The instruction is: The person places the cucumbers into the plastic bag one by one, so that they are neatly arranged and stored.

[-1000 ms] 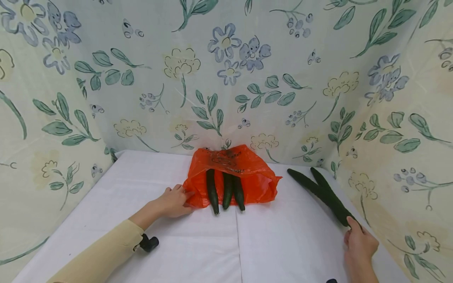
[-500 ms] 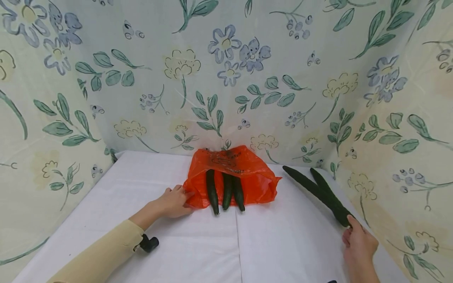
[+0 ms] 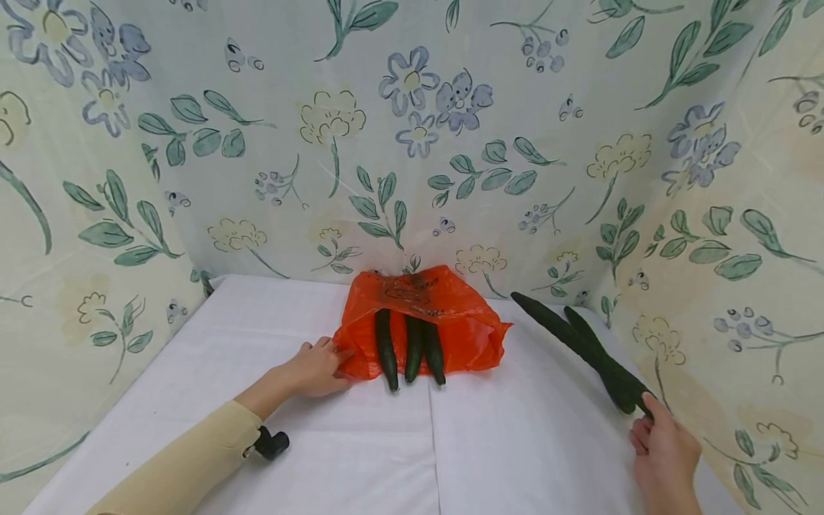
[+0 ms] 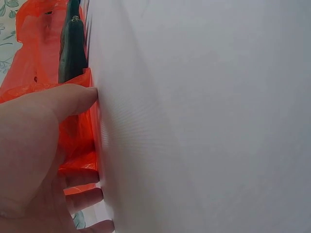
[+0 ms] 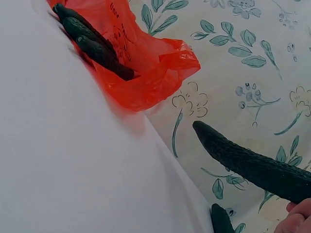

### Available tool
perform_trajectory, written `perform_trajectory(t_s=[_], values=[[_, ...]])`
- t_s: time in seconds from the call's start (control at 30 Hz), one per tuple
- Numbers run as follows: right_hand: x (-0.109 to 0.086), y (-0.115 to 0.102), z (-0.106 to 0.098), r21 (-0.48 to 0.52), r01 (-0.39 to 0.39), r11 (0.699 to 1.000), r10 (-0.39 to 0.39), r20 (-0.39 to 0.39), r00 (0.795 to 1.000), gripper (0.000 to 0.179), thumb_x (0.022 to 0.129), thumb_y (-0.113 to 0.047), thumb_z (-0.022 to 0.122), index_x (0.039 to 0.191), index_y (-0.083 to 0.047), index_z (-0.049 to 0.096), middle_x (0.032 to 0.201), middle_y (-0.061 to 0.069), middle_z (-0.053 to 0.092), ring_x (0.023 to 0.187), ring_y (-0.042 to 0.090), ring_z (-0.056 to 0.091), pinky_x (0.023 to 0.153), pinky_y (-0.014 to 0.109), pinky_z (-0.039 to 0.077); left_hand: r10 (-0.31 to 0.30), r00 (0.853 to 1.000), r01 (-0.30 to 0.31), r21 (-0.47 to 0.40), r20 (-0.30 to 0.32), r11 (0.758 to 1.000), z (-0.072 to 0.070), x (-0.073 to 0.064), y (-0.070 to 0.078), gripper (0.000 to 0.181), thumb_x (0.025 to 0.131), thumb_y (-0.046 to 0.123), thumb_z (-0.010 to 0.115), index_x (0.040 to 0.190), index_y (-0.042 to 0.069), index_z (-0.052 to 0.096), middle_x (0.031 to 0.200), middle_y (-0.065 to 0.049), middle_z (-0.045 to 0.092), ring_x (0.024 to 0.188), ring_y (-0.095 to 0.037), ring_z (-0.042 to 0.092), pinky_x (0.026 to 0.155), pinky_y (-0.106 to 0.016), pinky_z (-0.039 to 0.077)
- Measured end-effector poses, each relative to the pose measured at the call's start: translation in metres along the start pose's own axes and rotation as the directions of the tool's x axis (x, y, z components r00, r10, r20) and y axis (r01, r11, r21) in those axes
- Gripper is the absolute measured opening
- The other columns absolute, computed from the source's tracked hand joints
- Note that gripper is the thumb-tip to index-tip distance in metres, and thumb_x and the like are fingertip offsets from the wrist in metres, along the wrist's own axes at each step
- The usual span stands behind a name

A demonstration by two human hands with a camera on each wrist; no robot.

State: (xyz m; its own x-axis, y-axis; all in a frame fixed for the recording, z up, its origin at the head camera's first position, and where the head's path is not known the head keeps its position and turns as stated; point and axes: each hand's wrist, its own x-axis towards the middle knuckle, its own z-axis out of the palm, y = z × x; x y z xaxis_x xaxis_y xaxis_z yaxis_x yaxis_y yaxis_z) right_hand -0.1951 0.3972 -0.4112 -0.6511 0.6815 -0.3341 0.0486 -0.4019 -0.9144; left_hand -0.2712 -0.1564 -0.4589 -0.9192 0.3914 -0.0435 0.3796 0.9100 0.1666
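— Tally?
— Three cucumbers (image 3: 414, 350) in the red bag (image 3: 466, 343), centre of frame, ends poking out. Remaining, right side: a held cucumber (image 3: 558, 329), a loose cucumber (image 3: 582, 326). Bagging past half, I'd judge.
— Grip?
— Right hand (image 3: 666, 443), lower right, holds the held cucumber's near end; length runs up-left, overlapping the loose cucumber. Left hand (image 3: 318, 368) at bag's left edge: pinching or merely touching, can't tell.

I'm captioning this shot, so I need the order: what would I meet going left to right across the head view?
Tan sleeve → left hand → red bag with three cucumbers → held cucumber → right hand.
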Motion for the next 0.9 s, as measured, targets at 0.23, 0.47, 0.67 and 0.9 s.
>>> perform_trajectory(t_s=[0.23, 0.47, 0.67, 0.9], values=[[-0.011, -0.007, -0.002, 0.030, -0.005, 1.000, 0.005, 0.006, 1.000, 0.022, 0.080, -0.036, 0.085, 0.080, -0.021, 0.069, 0.060, -0.003, 0.053, 0.050, 0.016, 0.047, 0.048, 0.030, 0.038, -0.009, 1.000, 0.009, 0.008, -0.001, 1.000, 0.001, 0.000, 0.000, 0.057, 0.088, 0.044, 0.070, 0.136, 0.016, 0.063, 0.125, -0.006, 0.057, 0.126, -0.029, 0.047, 0.096, -0.056, 0.043], [-0.019, -0.014, -0.005, -0.042, -0.038, 0.998, 0.037, -0.010, 0.999, 0.038, 0.075, -0.050, 0.083, 0.102, -0.028, 0.066, 0.069, -0.006, 0.053, 0.063, 0.013, 0.050, 0.061, 0.029, 0.043, -0.003, 1.000, 0.003, -0.001, -0.009, 1.000, 0.001, 0.001, 0.000, 0.055, 0.088, 0.042, 0.070, 0.135, 0.014, 0.064, 0.127, -0.008, 0.057, 0.128, -0.031, 0.046, 0.097, -0.060, 0.042], [-0.026, -0.019, -0.008, -0.075, -0.055, 0.996, 0.054, -0.015, 0.998, 0.041, 0.076, -0.053, 0.080, 0.109, -0.034, 0.064, 0.073, -0.008, 0.052, 0.072, 0.014, 0.048, 0.068, 0.030, 0.041, -0.006, 1.000, 0.006, 0.007, -0.010, 1.000, 0.001, 0.001, 0.002, 0.055, 0.088, 0.043, 0.070, 0.135, 0.015, 0.064, 0.125, -0.007, 0.057, 0.127, -0.030, 0.047, 0.097, -0.057, 0.043], [-0.036, -0.023, -0.010, -0.079, -0.065, 0.995, 0.065, -0.008, 0.998, 0.036, 0.083, -0.048, 0.077, 0.113, -0.037, 0.061, 0.073, -0.008, 0.049, 0.074, 0.014, 0.046, 0.069, 0.030, 0.041, -0.012, 1.000, 0.012, -0.001, -0.002, 1.000, 0.001, 0.001, 0.002, 0.055, 0.089, 0.042, 0.071, 0.136, 0.015, 0.063, 0.127, -0.008, 0.057, 0.128, -0.031, 0.046, 0.097, -0.057, 0.042]])
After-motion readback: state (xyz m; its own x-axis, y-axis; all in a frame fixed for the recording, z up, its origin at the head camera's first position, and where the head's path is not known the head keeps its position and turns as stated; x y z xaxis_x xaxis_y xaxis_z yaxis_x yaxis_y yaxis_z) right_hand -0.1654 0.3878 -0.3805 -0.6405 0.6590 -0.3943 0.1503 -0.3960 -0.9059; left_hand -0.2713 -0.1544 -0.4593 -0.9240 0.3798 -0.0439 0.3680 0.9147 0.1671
